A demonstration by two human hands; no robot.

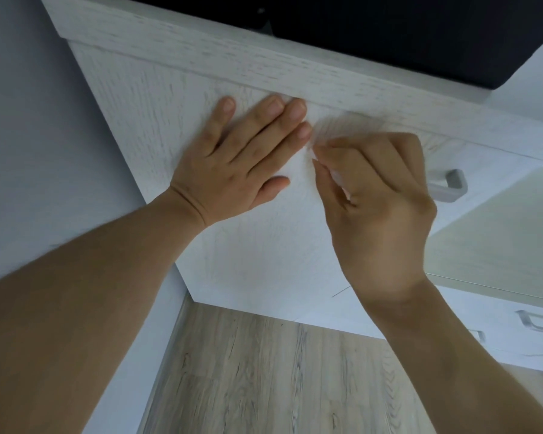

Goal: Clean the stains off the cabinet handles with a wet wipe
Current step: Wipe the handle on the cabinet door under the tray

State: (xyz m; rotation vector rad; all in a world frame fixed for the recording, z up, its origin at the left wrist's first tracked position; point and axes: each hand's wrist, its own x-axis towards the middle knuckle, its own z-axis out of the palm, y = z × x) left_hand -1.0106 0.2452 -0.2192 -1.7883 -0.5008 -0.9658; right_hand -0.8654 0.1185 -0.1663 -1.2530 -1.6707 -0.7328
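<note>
Wet wipe [333, 133]: thin, white, blurred, barely distinct from the white cabinet door [264, 245] behind it; it shows only above and just left of the right hand's fingertips, and a small bit may show inside the curl of that hand. Right hand [380, 195]: fingers curled, thumb against forefinger, pinching the wipe at its lower edge, as far as the blur allows. Left hand [232, 161]: fingers straight and close together, thumb spread, palm flat on the door, immediately left of the pinch; its fingertips almost meet the right fingertips. Cabinet handle [452, 186]: grey metal bar, just right of the right hand, partly hidden behind its knuckles; the wipe is not touching it. Lower right, well apart from the grip, two more handles [536, 322] on drawer fronts. Above the hands, the worktop edge [264, 64]; below them, wood-grain floor [279, 386].
</note>
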